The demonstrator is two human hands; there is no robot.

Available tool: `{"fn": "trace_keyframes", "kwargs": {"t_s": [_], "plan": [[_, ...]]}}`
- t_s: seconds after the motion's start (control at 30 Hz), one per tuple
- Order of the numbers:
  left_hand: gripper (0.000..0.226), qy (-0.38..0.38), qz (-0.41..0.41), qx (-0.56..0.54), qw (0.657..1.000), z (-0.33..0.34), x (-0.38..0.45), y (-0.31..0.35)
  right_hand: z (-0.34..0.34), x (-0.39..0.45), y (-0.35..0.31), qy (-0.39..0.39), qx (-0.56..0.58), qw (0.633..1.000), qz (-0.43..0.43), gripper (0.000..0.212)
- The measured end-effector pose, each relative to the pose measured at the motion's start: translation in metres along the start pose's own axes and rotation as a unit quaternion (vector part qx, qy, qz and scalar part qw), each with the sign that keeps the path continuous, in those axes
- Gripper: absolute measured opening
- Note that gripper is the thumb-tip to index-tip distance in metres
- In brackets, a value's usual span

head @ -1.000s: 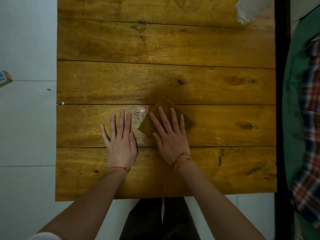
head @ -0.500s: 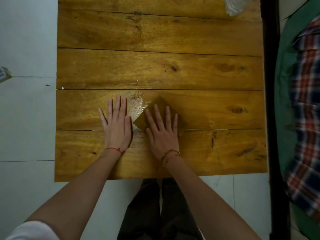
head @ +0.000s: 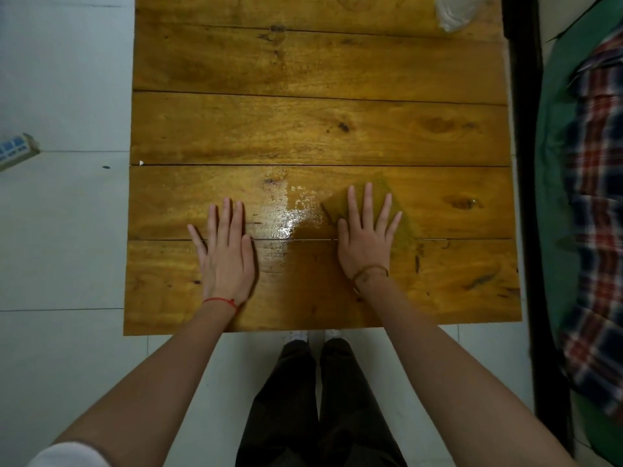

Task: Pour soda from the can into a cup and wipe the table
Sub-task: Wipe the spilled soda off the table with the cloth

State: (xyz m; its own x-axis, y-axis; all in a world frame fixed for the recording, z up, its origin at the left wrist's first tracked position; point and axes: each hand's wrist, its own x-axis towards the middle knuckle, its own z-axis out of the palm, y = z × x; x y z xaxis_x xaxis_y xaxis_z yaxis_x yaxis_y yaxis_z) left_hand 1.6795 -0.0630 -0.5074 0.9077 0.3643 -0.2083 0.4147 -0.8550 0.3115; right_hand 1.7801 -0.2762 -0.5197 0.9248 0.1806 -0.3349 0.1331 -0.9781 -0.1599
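Head view: wooden plank table (head: 303,62) seen from above. Right hand (head: 365,234) lies flat, fingers straight and spread, pressing a brownish cloth (head: 401,217) onto the near-right planks. Left hand (head: 226,251) rests flat on bare wood, fingers straight, holding nothing. Glossy wet patch (head: 286,214) between the hands. Crumpled white object (head: 455,11) at far-right corner, partly cut off.

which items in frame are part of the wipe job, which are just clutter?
In use: right hand flat on the cloth; left hand flat on the table; wet patch between the hands.
Lying about: white object at the far corner; small box on the floor.
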Motion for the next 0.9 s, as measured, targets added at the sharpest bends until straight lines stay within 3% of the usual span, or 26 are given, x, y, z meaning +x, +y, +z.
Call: {"fn": "trace_keyframes", "kwargs": {"t_s": [0.17,0.3,0.37,0.47,0.6,0.67,0.77,0.83,0.9], "plan": [[0.056,0.016,0.000,0.002,1.000,-0.006,0.013,-0.006,0.015,-0.006,-0.069,-0.025,-0.023,0.988,-0.148,0.060],[0.056,0.025,0.005,0.003,1.000,-0.011,0.033,-0.011,0.019,-0.020,-0.059,-0.038,-0.031,0.971,-0.233,0.058],[0.056,0.026,0.011,0.009,1.000,-0.013,0.045,-0.012,0.013,-0.009,-0.039,-0.024,-0.032,0.977,-0.210,0.058],[0.055,0.028,0.017,0.015,0.999,-0.012,0.066,-0.007,-0.003,0.033,-0.021,0.014,-0.011,0.996,-0.082,0.057],[0.054,0.031,0.027,0.010,0.999,-0.009,0.096,0.005,-0.017,0.088,-0.042,0.038,0.019,0.999,0.002,0.057],[0.055,0.035,0.026,0.015,0.999,-0.008,0.110,0.011,-0.015,0.093,-0.063,0.037,0.016,0.999,-0.003,0.059],[0.055,0.038,0.004,0.021,0.999,-0.004,0.124,0.015,-0.010,0.071,-0.085,0.013,0.003,0.996,-0.092,0.059],[0.056,0.035,-0.022,0.027,0.999,0.000,0.126,0.013,-0.010,0.060,-0.078,-0.006,0.001,0.990,-0.144,0.058],[0.057,0.033,-0.027,0.039,0.998,0.001,0.126,0.013,-0.014,0.068,-0.057,-0.006,-0.004,0.990,-0.143,0.057]]}}
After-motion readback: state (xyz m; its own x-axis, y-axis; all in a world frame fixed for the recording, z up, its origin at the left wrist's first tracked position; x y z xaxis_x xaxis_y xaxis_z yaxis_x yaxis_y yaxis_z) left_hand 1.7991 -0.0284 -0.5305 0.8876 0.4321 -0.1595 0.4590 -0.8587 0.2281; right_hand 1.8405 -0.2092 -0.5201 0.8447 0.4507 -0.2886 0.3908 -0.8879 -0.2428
